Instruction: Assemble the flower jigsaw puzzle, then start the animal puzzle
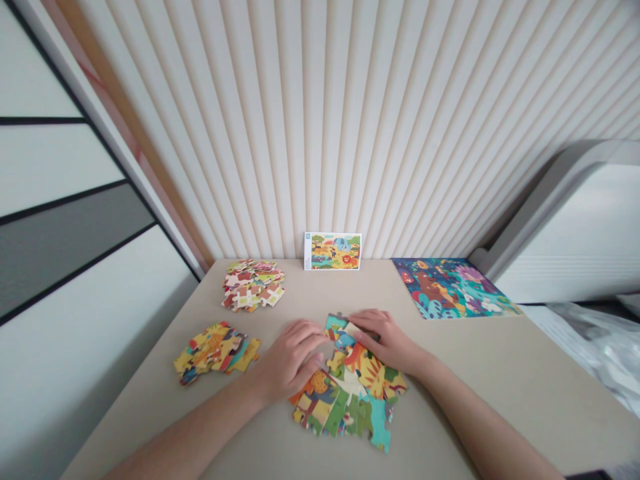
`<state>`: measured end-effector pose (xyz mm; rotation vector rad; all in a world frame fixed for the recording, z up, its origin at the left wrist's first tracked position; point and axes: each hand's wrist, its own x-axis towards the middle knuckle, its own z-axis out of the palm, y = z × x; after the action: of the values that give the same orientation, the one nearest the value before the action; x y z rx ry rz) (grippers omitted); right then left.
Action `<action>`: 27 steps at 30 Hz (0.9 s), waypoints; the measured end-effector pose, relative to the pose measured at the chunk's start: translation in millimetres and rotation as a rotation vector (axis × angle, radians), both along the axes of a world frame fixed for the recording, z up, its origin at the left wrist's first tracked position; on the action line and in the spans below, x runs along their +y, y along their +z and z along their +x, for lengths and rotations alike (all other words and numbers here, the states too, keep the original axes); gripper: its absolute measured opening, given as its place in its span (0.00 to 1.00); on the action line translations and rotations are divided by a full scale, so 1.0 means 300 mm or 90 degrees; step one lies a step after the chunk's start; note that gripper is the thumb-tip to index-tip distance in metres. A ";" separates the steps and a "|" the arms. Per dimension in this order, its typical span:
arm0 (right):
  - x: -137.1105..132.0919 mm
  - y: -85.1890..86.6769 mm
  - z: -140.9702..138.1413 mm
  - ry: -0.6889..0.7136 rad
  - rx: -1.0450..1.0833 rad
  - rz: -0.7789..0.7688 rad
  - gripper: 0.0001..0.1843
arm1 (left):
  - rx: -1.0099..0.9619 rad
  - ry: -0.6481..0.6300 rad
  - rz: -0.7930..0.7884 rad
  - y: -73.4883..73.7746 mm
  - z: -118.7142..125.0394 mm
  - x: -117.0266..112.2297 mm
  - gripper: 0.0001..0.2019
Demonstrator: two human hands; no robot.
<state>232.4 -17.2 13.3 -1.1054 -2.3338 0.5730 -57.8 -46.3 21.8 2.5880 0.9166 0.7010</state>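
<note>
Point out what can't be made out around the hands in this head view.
Head view:
Jigsaw pieces beneath the left hand and right hand: hidden by those hands.
Lower layers of the far jigsaw pile: hidden by upper pieces.
Fine details on the picture card: too small.

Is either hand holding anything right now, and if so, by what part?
The left hand and right hand both touch the far end of the jigsaw cluster; whether they grip it cannot be told.
</note>
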 end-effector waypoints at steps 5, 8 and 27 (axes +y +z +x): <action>-0.023 0.039 -0.003 0.064 -0.040 0.008 0.33 | 0.083 0.033 0.037 -0.041 0.008 0.007 0.21; -0.073 0.088 -0.031 0.119 -0.090 0.066 0.39 | 0.100 0.059 0.049 -0.054 0.009 0.010 0.20; -0.241 0.086 -0.175 0.273 -0.186 0.115 0.26 | 0.143 0.090 0.071 -0.041 -0.024 0.089 0.17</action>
<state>180.0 -89.6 39.2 -0.6403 -2.8391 0.3510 -64.9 -19.6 9.5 2.7628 1.1701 0.5157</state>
